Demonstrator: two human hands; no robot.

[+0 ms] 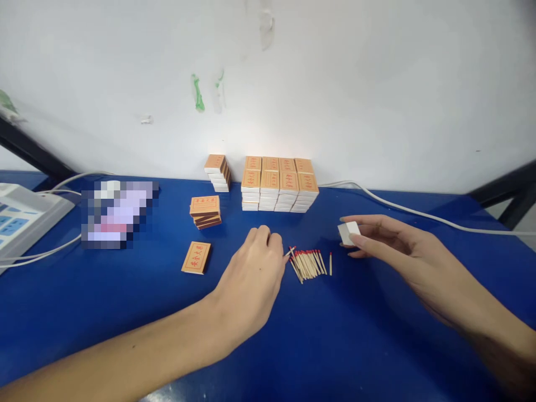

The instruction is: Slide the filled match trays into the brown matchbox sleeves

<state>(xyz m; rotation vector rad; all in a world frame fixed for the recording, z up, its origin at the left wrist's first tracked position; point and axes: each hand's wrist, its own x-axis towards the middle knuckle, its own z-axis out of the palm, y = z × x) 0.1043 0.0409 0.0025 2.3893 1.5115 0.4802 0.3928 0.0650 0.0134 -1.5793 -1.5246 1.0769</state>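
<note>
My left hand [257, 276] is closed in a pinch at the left end of a loose pile of red-headed matches [309, 264]. A match [288, 252] sticks out from its fingertips, which are partly hidden behind the hand. To the right of the pile, my right hand [391, 243] grips a small white matchbox tray [350, 232] between thumb and fingers, just above the table. One single match [330, 264] lies apart at the pile's right side. Left of my left hand, an orange matchbox [196, 257] lies flat.
Stacked matchboxes [278, 181] form a block by the wall, with a narrower stack [216, 172] and a short uneven stack [205, 210] to its left. A pixelated object [119, 215] and a white device [31, 218] occupy the blue table's [293, 346] left. A white cable [410, 209] crosses the right.
</note>
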